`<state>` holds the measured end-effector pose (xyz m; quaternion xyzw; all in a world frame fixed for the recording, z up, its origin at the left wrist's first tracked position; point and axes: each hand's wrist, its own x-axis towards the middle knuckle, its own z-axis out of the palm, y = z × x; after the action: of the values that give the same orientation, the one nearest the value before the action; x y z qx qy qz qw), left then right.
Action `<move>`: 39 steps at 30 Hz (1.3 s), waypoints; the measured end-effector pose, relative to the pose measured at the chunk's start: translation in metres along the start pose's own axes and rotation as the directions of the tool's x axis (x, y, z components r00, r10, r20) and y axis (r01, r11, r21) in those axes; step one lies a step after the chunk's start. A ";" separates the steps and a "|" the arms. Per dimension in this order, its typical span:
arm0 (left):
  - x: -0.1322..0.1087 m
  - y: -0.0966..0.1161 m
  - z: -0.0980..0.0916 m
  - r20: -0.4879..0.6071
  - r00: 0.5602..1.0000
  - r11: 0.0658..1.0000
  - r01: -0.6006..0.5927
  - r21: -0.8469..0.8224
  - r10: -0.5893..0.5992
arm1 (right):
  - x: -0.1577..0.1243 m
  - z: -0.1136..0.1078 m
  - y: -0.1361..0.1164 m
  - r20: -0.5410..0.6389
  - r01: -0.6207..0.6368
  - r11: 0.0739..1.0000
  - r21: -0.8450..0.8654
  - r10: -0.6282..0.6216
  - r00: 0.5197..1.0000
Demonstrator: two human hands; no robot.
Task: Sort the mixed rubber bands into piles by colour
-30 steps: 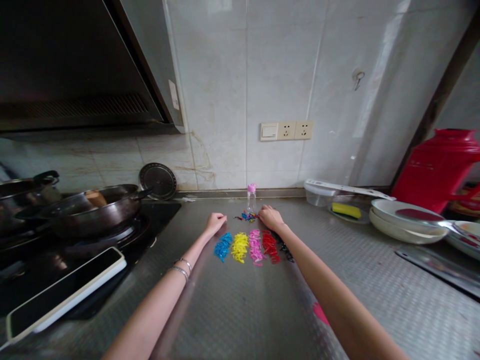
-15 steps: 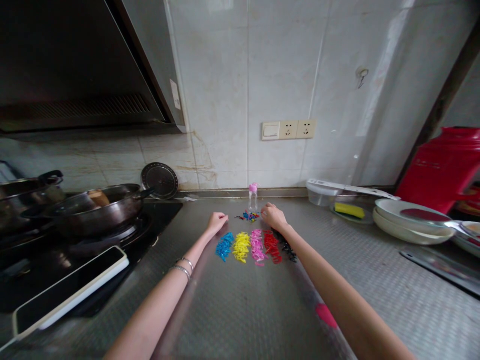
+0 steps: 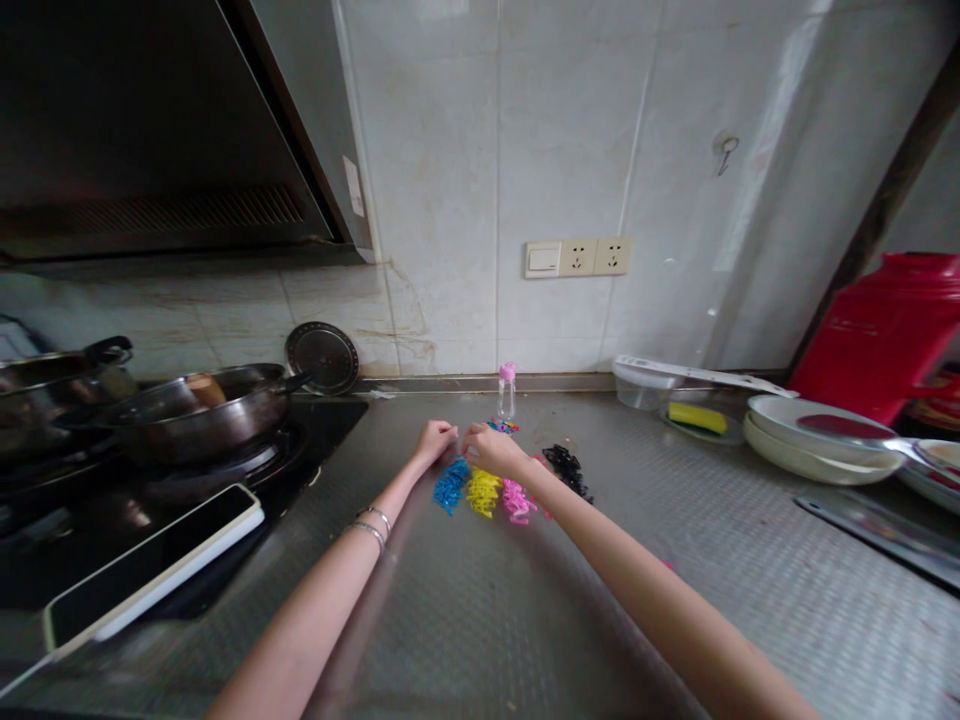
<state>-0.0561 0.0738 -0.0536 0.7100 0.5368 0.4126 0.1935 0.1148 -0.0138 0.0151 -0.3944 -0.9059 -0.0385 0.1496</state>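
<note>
My left hand rests at the counter with fingers pinched together. My right hand has its fingers closed beside the left fingertips, above the tops of the piles; what either hand holds is too small to tell. Below lie piles of small rubber-band-like pieces: a blue pile, a yellow pile, a pink pile and a black pile. My right forearm mostly covers the red pile. Behind the right hand a mixed-colour heap shows partly, in front of a clear bottle with a pink cap.
Left, a stove holds a steel pan, and a white-edged phone lies at its near edge. Right stand a plastic tub, a yellow sponge, stacked bowls, a knife and a red thermos.
My right hand has moved left from beside the mixed heap to my left fingertips. Its forearm now covers the red pile and shows the black one more fully. My left hand has hardly moved.
</note>
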 end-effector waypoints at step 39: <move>0.008 0.054 0.004 0.192 0.981 0.865 -0.110 0.489 0.016 | -0.110 -0.022 0.078 -0.123 -0.576 0.814 0.070 0.580 0.805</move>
<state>-0.0202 0.0632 -0.0142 0.7877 0.5814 0.2001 0.0384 0.2474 -0.0421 -0.0007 -0.6456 -0.7306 -0.0050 0.2225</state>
